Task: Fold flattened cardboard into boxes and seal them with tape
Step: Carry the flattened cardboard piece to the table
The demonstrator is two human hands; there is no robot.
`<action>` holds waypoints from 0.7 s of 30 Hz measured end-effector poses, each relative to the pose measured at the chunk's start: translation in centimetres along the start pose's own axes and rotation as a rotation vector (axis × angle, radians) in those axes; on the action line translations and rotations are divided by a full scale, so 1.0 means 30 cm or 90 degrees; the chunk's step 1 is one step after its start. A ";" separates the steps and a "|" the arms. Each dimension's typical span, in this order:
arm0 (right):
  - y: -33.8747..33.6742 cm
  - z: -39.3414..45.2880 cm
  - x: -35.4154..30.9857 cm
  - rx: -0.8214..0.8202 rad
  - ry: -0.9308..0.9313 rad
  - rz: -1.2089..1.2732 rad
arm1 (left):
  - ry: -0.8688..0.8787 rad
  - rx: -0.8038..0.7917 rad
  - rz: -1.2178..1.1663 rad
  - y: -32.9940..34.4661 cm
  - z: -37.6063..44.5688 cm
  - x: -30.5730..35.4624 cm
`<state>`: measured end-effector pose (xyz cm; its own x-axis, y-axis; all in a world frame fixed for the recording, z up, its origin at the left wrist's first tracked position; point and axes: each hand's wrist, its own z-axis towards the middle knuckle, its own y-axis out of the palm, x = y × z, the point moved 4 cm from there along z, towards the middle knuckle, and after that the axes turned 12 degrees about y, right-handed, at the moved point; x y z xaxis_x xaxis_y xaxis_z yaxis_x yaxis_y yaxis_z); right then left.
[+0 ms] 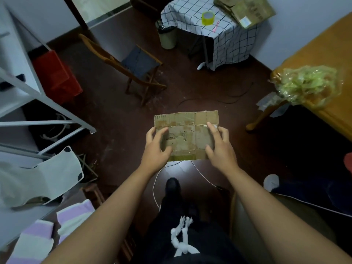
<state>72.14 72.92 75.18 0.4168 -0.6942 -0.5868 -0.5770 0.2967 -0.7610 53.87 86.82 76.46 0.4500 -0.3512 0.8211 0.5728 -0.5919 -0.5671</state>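
Both forearms reach out; left hand (156, 147) and right hand (219, 147) grip opposite edges of flattened cardboard (185, 134), held above the floor. Nothing folded yet. Tape roll (208, 17) and more flat cardboard (245, 10) wait on the far bench (192, 21).

Tape roll (208, 18) on table (224, 39), cardboard stack (245, 10) to its right.

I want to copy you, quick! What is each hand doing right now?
Left hand: holds the left side of the flattened cardboard, fingers curled on it.
Right hand: holds the right side of the same cardboard.
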 end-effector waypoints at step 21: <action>-0.114 0.841 -0.350 0.092 0.072 0.012 | 0.091 -0.075 -0.008 -0.179 1.029 0.003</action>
<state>87.47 95.74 76.96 0.3197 -0.7548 -0.5728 -0.4738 0.3962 -0.7865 71.99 112.36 77.56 0.3370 -0.4373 0.8338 0.4892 -0.6753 -0.5519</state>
